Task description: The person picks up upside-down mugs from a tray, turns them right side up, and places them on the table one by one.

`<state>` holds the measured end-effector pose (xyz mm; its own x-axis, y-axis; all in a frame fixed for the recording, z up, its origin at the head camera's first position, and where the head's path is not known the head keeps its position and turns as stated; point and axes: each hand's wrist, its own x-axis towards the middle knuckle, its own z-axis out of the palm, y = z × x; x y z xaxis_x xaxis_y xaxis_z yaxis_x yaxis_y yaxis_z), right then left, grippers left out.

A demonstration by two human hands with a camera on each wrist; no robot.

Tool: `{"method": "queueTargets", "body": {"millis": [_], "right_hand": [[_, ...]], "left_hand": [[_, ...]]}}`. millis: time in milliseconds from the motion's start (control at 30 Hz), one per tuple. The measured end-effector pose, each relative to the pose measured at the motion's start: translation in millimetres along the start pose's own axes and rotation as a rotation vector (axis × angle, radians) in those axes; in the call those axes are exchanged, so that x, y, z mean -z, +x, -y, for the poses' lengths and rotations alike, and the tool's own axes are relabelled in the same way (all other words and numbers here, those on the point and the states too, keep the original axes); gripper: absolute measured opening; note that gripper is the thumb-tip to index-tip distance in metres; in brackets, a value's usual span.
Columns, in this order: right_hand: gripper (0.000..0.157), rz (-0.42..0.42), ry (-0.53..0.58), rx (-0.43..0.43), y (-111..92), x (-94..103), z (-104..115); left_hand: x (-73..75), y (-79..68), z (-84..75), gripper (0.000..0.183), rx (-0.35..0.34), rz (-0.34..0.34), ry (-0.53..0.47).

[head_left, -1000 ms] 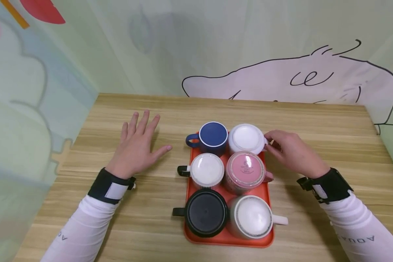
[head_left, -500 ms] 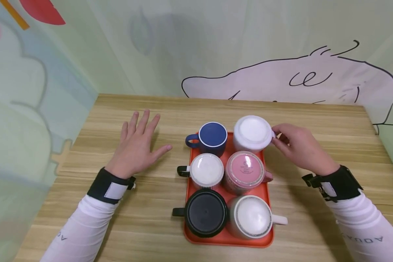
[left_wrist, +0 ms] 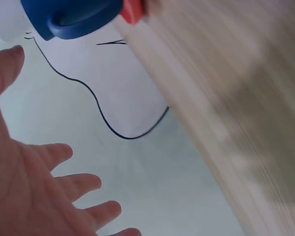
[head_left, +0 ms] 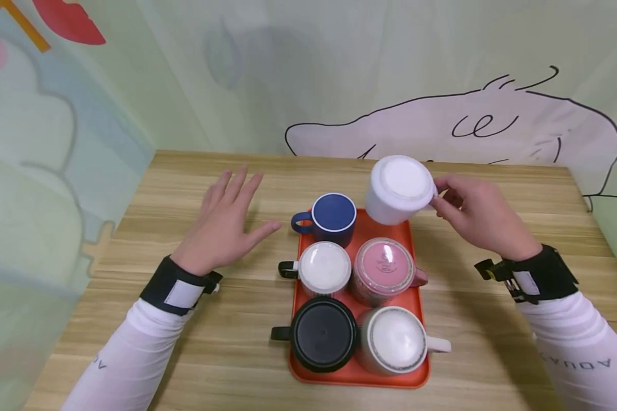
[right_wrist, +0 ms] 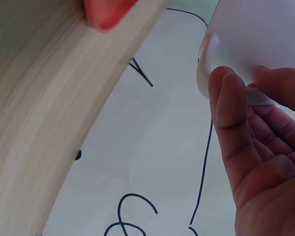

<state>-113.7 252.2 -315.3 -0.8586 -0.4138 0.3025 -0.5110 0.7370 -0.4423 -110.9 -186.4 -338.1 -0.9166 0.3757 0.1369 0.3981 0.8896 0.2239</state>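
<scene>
Head: white mug (head_left: pixel 402 185) is held base-up by right hand (head_left: pixel 478 216), left of it, over far end of tray (head_left: pixel 360 380); left hand (head_left: pixel 221 224) is spread, farther off. Left wrist: mug is probably cropped top left. Right wrist: handle (right_wrist: pixel 260 98) is pinched.

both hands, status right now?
Left hand: open, fingers spread, holding nothing.
Right hand: closed, pinching the handle of the upside-down white mug.

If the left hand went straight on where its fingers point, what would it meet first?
Probably the pale backdrop behind the wooden table; the left hand points towards the far edge, though depth is hard to judge.
</scene>
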Motion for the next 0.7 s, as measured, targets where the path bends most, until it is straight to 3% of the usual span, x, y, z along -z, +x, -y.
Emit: {"method": "queueTargets", "body": {"millis": [300,467,700], "right_hand": [[0.025,-0.062,0.123,-0.021,13,3.0,14],[0.025,-0.087,0.193,-0.042,22,3.0,21],[0.025,-0.090,0.374,-0.121,35,1.3,34]], "left_hand": [[8.9,12.9,-14.1,0.092,-0.092,-0.078,-0.138],[17.1,19.4,-26.0,0.087,-0.100,-0.100,-0.271],[29.6,31.6,-50.6,0.078,-0.113,-0.122,-0.486]]}}
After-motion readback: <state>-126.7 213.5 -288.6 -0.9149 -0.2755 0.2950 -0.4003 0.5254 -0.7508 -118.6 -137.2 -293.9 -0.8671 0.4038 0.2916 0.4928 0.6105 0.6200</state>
